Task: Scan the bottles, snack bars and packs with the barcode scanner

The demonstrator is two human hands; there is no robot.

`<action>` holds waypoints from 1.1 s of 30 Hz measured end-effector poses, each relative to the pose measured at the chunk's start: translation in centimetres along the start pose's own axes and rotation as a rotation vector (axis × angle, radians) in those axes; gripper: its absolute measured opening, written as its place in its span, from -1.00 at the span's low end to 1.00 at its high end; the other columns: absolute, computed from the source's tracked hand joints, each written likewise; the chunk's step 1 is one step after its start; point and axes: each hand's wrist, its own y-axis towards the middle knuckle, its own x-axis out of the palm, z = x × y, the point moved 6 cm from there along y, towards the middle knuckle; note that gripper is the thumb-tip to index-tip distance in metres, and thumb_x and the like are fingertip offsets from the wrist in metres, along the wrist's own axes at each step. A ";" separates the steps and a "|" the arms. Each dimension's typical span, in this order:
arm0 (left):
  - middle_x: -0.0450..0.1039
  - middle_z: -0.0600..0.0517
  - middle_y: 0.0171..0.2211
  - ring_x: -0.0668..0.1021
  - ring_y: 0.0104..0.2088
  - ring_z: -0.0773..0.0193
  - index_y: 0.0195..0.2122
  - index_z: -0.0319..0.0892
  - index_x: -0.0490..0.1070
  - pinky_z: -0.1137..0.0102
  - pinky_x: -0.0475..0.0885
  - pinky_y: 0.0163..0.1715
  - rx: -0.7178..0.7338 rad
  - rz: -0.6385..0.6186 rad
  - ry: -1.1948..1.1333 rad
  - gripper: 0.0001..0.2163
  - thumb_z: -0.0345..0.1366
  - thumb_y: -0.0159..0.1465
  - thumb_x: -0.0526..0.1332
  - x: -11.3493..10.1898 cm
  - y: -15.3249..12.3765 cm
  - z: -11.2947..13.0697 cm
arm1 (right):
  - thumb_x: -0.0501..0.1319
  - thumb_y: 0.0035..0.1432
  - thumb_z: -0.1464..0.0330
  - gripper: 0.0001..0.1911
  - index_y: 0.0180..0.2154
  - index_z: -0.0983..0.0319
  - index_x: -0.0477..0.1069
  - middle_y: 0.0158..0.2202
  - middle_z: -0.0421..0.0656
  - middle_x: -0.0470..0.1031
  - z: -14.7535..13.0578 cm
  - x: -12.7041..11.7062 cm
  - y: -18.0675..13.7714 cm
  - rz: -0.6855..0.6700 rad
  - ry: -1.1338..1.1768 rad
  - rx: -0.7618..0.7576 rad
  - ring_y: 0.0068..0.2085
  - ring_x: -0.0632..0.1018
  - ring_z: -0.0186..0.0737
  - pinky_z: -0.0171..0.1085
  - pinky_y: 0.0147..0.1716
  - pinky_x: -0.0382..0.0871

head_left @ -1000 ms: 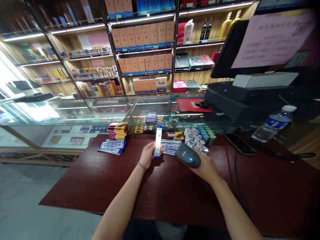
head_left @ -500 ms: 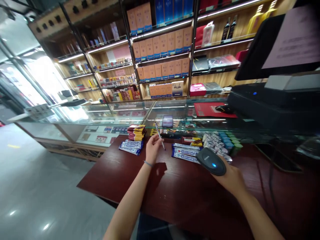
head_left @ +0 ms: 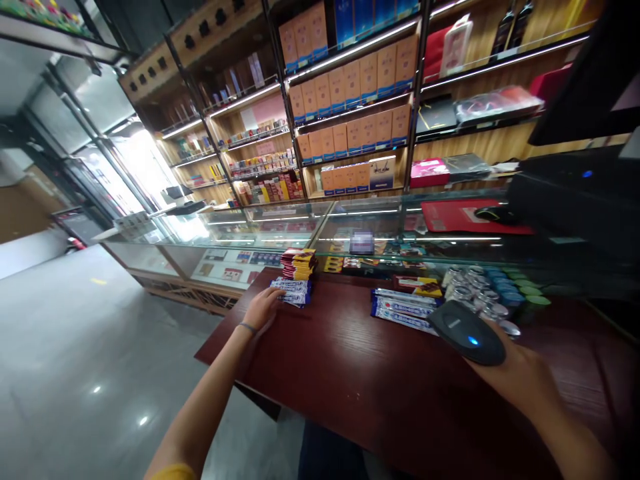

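Meanwhile, the left hand (head_left: pixel 264 308) lay low over the dark red table (head_left: pixel 350 380), fingers loosely spread and laid on the near end of a small stack of blue-and-white snack bars (head_left: pixel 293 291); it gripped nothing that could be made out. Just behind that stack stood a taller pile of red-and-yellow bars (head_left: pixel 299 263), touching or nearly touching it, right at the foot of the glass counter (head_left: pixel 300 223).

Off to the right, the right hand (head_left: pixel 523 377) was closed around the handle of a black barcode scanner (head_left: pixel 467 331), whose blue light showed on top. Between the two hands the tabletop was bare wood. A second group of blue-and-white bars (head_left: pixel 405 310) lay just left of the scanner's head, with a brown-and-yellow packet (head_left: pixel 423 287) behind them. Silver-lidded jars (head_left: pixel 475 293) crowded just beyond the scanner, and blue and green lids (head_left: pixel 515 288) sat further right of those, close against the counter.

On the glass top rested a red mat (head_left: pixel 460 217) with a dark mouse (head_left: pixel 493 213) on it, beside the black till unit (head_left: pixel 575 200). Shelves of tan boxes (head_left: pixel 350 100) filled the wall behind, well apart from the table.
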 end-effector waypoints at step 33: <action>0.51 -0.13 0.15 0.55 0.14 0.02 0.14 -0.07 0.53 0.12 0.45 0.20 0.024 -0.024 0.126 -0.67 -0.35 0.38 0.17 2.7 0.8 -1.4 | 0.30 0.07 0.18 -0.62 -0.04 0.06 0.45 -0.43 -0.05 0.66 0.0 -0.4 0.6 -0.089 0.016 -0.017 -0.38 0.70 0.22 -0.14 -0.47 0.41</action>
